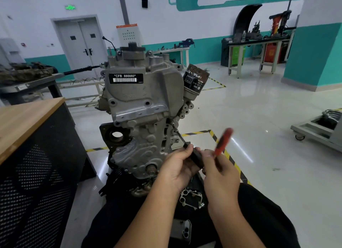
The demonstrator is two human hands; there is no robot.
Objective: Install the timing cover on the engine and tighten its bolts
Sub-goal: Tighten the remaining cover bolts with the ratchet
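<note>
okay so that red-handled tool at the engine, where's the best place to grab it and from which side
Probably the red handle, from the right, away from the engine. It juts up and right into free space, while the thin shaft runs into a tight recess on the timing cover. The left hand steadies the dark head; the right hand holds the handle.

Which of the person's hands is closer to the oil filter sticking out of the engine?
Left. The left hand is below the oil filter, beside the engine; the right hand is below and farther out.
</note>
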